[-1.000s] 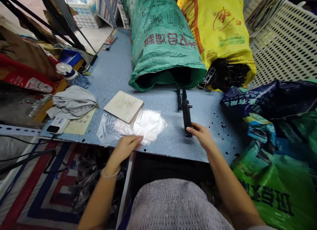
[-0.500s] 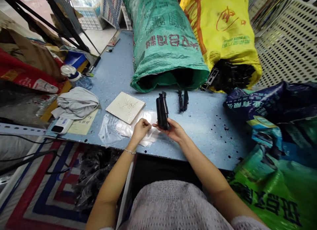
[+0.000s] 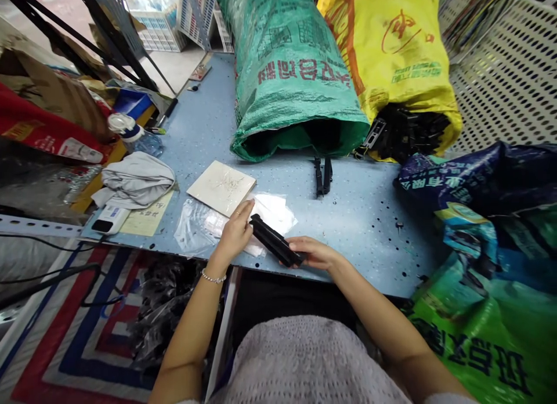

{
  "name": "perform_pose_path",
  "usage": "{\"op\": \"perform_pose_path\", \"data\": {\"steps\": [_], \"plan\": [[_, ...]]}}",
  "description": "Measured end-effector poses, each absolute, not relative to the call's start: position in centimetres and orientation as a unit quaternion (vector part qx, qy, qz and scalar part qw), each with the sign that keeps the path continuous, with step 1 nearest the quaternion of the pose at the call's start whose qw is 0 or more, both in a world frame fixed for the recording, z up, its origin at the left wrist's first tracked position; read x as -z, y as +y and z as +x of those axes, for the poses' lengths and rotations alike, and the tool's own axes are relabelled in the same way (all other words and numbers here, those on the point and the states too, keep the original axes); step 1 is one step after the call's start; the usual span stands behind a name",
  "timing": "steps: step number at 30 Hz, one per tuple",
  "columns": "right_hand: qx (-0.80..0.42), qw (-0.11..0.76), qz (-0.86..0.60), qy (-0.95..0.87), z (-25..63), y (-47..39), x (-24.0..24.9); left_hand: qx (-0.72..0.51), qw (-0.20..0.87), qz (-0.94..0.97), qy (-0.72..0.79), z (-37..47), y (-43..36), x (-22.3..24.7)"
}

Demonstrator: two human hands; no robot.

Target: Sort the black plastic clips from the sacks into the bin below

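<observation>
A long black part (image 3: 275, 241) lies slanted above the table's front edge, its upper left end by my left hand. My right hand (image 3: 315, 252) is closed around its lower right end. My left hand (image 3: 237, 227) has its fingers pressed together beside the other end; what they pinch, if anything, is too small to make out. Behind the left hand is a pale square board (image 3: 221, 186) with tiny bits on it. Clear plastic bags (image 3: 194, 227) lie under and around the hands. Another black part (image 3: 322, 176) rests on the blue table (image 3: 361, 218).
A green sack (image 3: 300, 85) with its mouth open and a yellow sack (image 3: 400, 50) of black parts stand at the back. Grey cloth (image 3: 137, 180), a white device (image 3: 112, 219) and a bottle (image 3: 134, 134) are at left. Green and dark bags (image 3: 491, 328) crowd the right.
The black part has tipped from upright to slanted and come lower and nearer. My left hand has moved up and left to its far end, while my right hand has shifted down slightly.
</observation>
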State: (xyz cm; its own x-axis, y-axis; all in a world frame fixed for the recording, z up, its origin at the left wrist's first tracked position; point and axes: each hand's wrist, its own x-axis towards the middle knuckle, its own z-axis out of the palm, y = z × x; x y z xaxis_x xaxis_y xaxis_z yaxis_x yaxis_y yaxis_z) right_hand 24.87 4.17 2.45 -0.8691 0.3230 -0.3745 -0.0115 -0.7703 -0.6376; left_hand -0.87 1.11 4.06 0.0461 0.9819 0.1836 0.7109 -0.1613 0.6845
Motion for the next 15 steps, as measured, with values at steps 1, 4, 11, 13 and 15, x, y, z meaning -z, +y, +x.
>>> {"op": "perform_pose_path", "data": {"steps": [1,4,11,13,15], "plan": [[-0.916,0.101,-0.238,-0.307,24.2,4.0,-2.3,-0.314,0.221,0.713,0.586,-0.2,0.4,-4.6],[-0.909,0.176,-0.268,-0.266,21.7,3.6,-2.1,-0.304,0.259,0.771,0.497,1.9,-2.4,-6.1],[-0.858,0.299,-0.309,-0.280,19.6,2.0,-3.7,-0.336,0.143,0.701,0.612,1.2,-7.1,-5.6],[-0.871,0.285,-0.292,-0.272,19.6,1.9,-3.9,-0.318,0.079,0.715,0.617,0.6,-7.2,-5.0],[-0.855,0.282,-0.308,-0.308,19.2,1.6,-3.7,-0.307,0.086,0.756,0.572,0.9,-7.1,-4.9]]}}
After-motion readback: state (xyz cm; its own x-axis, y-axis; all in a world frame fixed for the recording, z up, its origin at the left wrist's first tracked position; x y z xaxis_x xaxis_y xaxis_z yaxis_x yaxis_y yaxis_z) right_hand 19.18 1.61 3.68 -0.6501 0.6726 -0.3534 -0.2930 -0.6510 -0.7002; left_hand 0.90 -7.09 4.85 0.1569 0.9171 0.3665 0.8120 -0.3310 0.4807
